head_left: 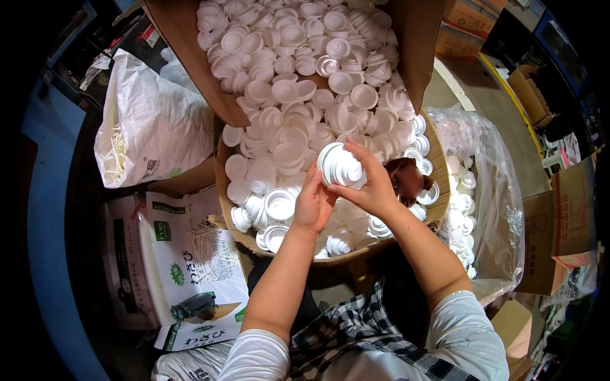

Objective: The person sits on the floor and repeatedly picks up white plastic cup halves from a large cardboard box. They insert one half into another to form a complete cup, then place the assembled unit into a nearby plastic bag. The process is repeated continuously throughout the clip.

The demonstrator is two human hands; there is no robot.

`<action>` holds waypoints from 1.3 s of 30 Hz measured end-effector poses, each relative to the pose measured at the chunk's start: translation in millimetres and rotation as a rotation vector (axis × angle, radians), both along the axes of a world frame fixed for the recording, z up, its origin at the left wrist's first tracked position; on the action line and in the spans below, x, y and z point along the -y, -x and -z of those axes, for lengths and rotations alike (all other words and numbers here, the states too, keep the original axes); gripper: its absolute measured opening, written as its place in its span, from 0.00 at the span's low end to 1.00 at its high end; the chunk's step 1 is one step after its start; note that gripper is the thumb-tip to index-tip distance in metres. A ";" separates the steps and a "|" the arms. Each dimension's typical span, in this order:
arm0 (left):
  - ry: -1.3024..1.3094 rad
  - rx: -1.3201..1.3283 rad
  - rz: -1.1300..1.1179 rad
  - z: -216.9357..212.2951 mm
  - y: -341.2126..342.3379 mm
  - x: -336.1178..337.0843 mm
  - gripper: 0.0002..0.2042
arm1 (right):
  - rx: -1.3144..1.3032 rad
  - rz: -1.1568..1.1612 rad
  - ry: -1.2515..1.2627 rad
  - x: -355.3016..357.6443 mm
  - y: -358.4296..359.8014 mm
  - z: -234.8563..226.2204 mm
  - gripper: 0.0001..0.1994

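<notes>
A small stack of white plastic lids (340,166) is held between both hands above a big cardboard box (223,171). My right hand (370,183) wraps the stack from the right and below, fingers curled over its top edge. My left hand (313,204) presses against the stack's lower left side. The box is filled with several loose white round lids (298,89), some nested in short piles.
A clear plastic bag (489,190) with more white lids stands right of the box. A white woven sack (152,120) lies at the left, and a printed box of thin white sticks (190,254) below it. Brown cartons (559,222) are stacked at the right.
</notes>
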State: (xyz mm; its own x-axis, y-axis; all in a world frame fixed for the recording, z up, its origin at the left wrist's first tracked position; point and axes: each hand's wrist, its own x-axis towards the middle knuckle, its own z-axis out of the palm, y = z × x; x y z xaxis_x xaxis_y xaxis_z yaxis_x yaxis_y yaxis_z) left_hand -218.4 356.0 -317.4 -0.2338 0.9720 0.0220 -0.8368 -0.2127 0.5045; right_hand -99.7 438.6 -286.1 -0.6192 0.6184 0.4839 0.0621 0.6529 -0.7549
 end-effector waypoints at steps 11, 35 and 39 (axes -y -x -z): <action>0.047 -0.080 0.015 -0.2 1.8 3.1 0.21 | 0.003 -0.099 0.064 -1.8 -1.9 -3.2 0.36; 0.036 -0.367 -0.190 2.2 -1.2 -0.9 0.25 | -0.086 -0.260 0.674 -16.1 -7.8 12.4 0.41; 0.055 -0.313 -0.131 5.6 4.3 2.4 0.27 | -0.124 -0.306 0.868 -18.1 -5.8 11.8 0.40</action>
